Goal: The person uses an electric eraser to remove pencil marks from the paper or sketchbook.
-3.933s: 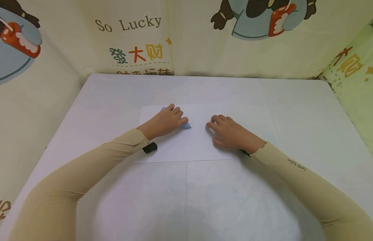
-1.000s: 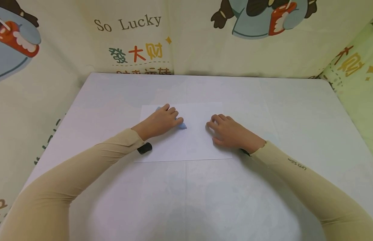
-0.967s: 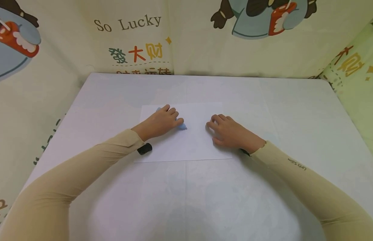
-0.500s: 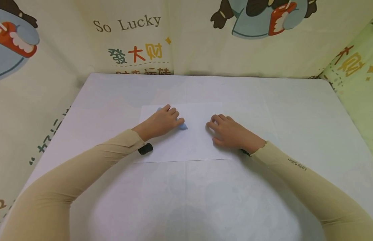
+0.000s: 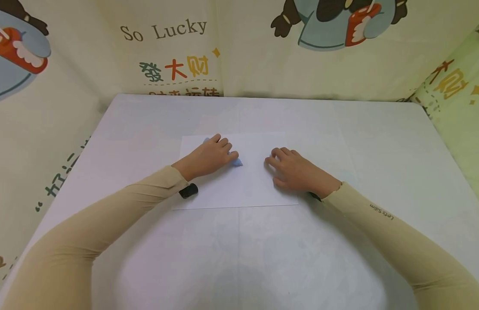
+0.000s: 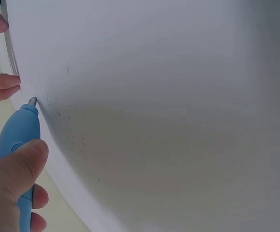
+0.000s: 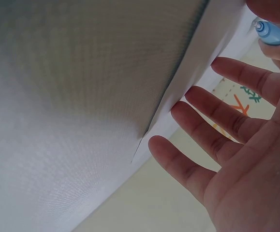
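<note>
A white sheet of paper [image 5: 239,189] lies on the table. My left hand [image 5: 206,158] is over its left half and grips a blue electric eraser [image 5: 237,162], mostly covered by the hand in the head view. In the left wrist view the thumb [image 6: 31,157] lies along the blue body near its button, and the narrow tip points down at the paper. Small dark crumbs [image 6: 69,118] are scattered close to the tip. My right hand [image 5: 293,170] rests fingertips-down on the right part of the sheet, fingers spread and holding nothing.
The white table [image 5: 239,258] stretches out around the sheet. A printed curtain [image 5: 247,73] hangs along its back and sides. A black wrist device [image 5: 189,190] sits under the left cuff.
The left hand with the electric eraser shifted left over the first few seconds, then a little back to the right over the last second. The right hand has kept its place.
</note>
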`<action>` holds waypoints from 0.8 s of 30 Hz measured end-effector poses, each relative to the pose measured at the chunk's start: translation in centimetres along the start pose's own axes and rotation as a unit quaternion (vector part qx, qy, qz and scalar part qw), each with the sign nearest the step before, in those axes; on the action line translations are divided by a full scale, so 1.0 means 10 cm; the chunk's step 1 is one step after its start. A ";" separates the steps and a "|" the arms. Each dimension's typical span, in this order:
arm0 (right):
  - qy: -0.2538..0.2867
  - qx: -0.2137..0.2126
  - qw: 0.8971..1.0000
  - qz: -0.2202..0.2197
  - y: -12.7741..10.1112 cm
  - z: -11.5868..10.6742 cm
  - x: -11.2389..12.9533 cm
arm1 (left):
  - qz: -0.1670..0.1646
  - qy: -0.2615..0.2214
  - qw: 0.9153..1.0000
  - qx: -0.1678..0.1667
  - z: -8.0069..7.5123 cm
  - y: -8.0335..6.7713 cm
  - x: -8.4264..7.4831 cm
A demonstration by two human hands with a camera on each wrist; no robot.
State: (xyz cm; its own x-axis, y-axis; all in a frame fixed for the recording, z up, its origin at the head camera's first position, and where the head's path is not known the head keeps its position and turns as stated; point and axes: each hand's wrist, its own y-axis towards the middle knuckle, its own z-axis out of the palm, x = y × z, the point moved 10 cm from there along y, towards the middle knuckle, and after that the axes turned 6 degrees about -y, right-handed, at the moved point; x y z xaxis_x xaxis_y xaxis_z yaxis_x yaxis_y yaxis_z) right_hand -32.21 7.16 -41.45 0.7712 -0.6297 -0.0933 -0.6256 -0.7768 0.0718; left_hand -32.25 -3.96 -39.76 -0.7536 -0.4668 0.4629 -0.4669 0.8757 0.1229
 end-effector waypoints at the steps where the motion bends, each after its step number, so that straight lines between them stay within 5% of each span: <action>1: -0.001 -0.001 1.000 0.000 0.00 0.00 0.00 | -0.003 0.003 1.000 0.003 0.01 0.00 0.01; 24: 0.004 -0.010 1.000 -0.002 0.01 -0.03 -0.01 | -0.001 -0.003 1.000 0.010 0.00 0.04 0.04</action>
State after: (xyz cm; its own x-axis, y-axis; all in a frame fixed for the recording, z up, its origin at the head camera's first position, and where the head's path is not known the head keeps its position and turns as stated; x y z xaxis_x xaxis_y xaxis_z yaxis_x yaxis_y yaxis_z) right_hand -32.28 7.14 -41.11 0.7752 -0.6258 -0.0862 -0.6195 -0.7798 0.0906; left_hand -32.78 -3.80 -39.52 -0.7558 -0.4693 0.4567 -0.4773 0.8723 0.1066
